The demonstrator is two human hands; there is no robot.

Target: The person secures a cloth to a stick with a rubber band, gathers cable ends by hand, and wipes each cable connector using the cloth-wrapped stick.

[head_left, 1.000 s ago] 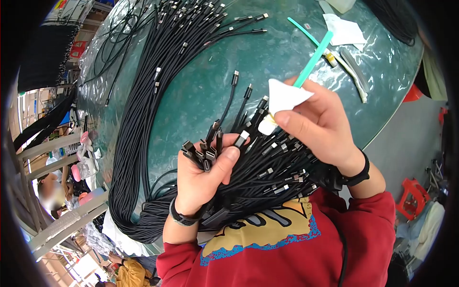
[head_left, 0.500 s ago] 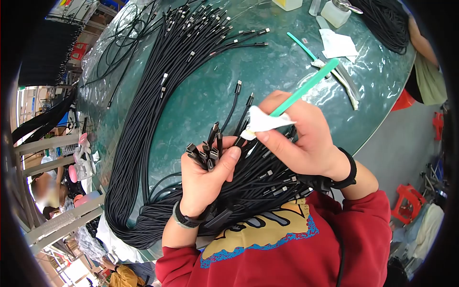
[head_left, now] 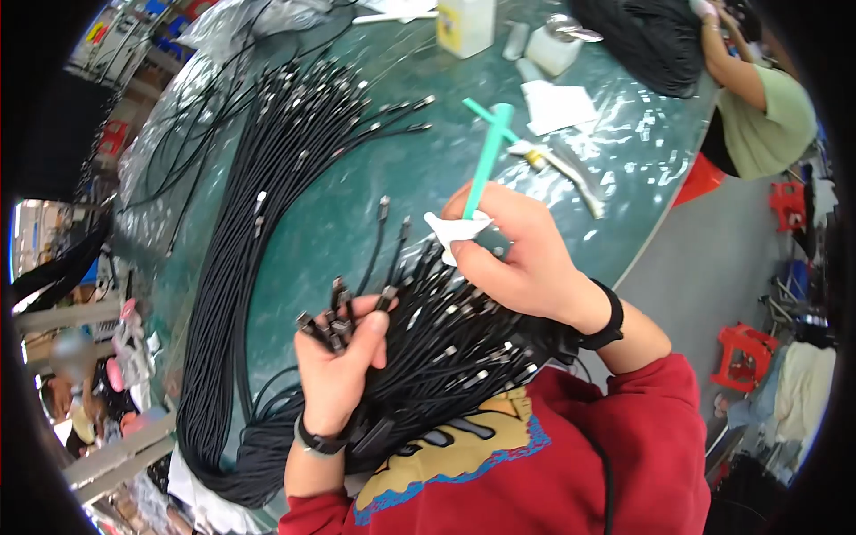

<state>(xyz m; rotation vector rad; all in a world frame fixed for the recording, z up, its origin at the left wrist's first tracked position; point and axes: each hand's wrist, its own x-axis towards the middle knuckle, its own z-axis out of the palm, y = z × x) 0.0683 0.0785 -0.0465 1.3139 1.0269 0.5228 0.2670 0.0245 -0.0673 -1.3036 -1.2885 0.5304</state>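
My left hand (head_left: 343, 357) is closed around several black cable ends, their metal connectors (head_left: 335, 330) sticking up past the fingers. Between the thumb and fingers of my right hand (head_left: 513, 250) is a green stick (head_left: 489, 160) with a white cloth (head_left: 456, 230) around its lower end. The cloth is just above the near part of a large black cable bundle (head_left: 267, 196), apart from the connectors in my left hand. That bundle curves along the left of the green table (head_left: 348, 178) and back under my hands, with many metal tips showing.
Beyond my right hand lie a second green stick (head_left: 477, 109), a white cloth piece (head_left: 557, 107) and a whitish strip (head_left: 575, 178). A pump bottle (head_left: 553, 49) and a yellow-labelled container (head_left: 465, 27) stand farther back. At the far right, a person (head_left: 758, 107) touches another black cable bundle (head_left: 646, 45).
The view has shifted, showing more of the far table and the other person. My right hand first brought the cloth to the connector in my left hand, then lifted it away.
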